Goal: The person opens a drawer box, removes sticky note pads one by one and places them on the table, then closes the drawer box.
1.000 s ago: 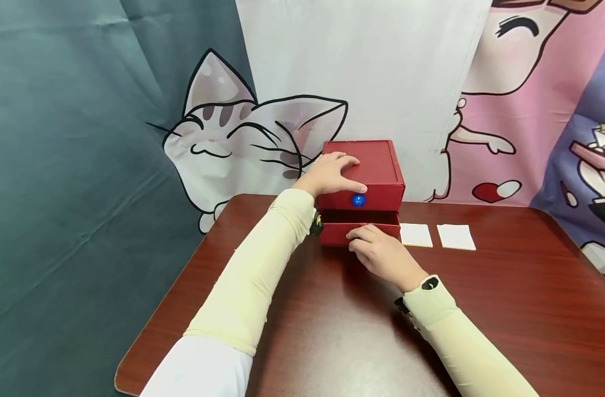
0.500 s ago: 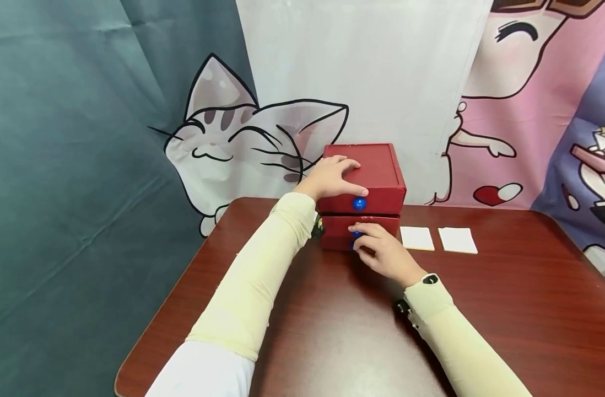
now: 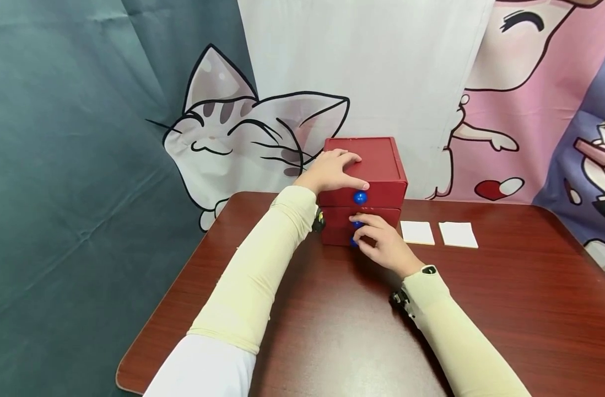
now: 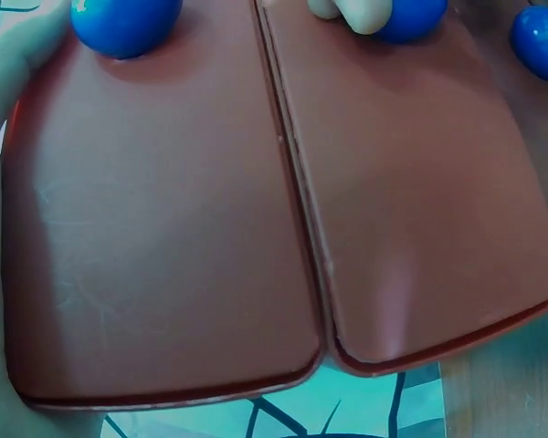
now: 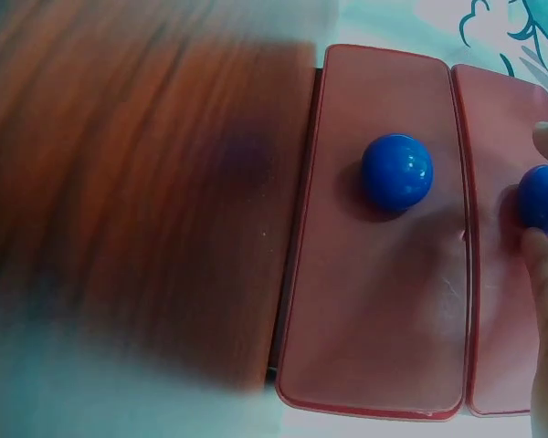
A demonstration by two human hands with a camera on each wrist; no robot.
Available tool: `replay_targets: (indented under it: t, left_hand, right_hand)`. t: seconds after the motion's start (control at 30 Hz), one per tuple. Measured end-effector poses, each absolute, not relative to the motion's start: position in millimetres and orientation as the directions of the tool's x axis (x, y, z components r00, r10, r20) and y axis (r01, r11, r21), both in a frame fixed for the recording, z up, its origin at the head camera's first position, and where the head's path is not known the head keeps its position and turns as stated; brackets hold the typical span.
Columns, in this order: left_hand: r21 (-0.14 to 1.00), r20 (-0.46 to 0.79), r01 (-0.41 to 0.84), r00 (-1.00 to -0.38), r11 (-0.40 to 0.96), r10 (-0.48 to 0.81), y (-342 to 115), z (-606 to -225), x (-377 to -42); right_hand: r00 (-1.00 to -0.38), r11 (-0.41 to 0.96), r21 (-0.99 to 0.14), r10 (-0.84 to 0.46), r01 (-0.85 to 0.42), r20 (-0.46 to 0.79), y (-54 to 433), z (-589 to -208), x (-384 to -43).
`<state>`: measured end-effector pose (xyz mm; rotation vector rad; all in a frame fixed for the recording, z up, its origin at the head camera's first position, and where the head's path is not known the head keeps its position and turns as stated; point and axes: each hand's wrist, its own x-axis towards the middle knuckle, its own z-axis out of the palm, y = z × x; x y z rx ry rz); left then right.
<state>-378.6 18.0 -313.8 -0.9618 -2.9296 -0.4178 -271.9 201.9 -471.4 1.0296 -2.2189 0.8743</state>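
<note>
A small red drawer cabinet (image 3: 364, 155) with blue ball knobs stands at the back of the table, its drawers closed. Spread over its top is my left hand (image 3: 328, 170), the thumb reaching over the front edge just above the top knob (image 3: 360, 197). My right hand (image 3: 384, 242) is at the middle drawer, its fingertips pinching that drawer's blue knob (image 5: 543, 196) from two sides. Below it, no finger is on the bottom drawer's knob (image 5: 397, 173). The left wrist view shows the upper drawer front (image 4: 173, 237) beside the middle drawer front (image 4: 420, 201), with a thin seam between.
Two white square paper pads (image 3: 418, 232) lie on the wooden table (image 3: 312, 331), right of the cabinet. Close behind the cabinet hangs a printed curtain (image 3: 382, 71) with a cartoon cat.
The middle drawer, pulled out with its dark inside showing a second ago, has slid back in flush. My right hand went forward with it. My left hand stays on the cabinet top.
</note>
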Motion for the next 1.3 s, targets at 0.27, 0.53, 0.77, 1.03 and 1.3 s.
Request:
replay_targets:
  t: [0.27, 0.53, 0.77, 1.03, 1.3]
  left_hand:
    - [0.237, 0.081, 0.598, -0.798, 0.766, 0.598, 19, -308, -377]
    - [0.205, 0.086, 0.609, -0.791, 0.766, 0.606, 20, -310, -375]
    - [0.187, 0.068, 0.611, -0.789, 0.769, 0.611, 20, -307, -375]
    - [0.137, 0.055, 0.593, -0.804, 0.794, 0.592, 21, -307, -371]
    - [0.104, 0.088, 0.602, -0.798, 0.791, 0.596, 23, -309, -372]
  right_hand:
    - [-0.590, 0.508, -0.352, -0.443, -0.786, 0.675, 202, -472, -275]
    - [-0.596, 0.468, -0.400, -0.420, -0.788, 0.684, 207, -477, -279]
    - [-0.707, 0.245, -0.664, -0.249, -0.707, 0.662, 206, -478, -283]
    - [-0.752, 0.161, -0.735, -0.175, -0.658, 0.635, 201, -470, -276]
    - [-0.349, 0.420, -0.124, -0.515, -0.899, 0.783, 197, -457, -273]
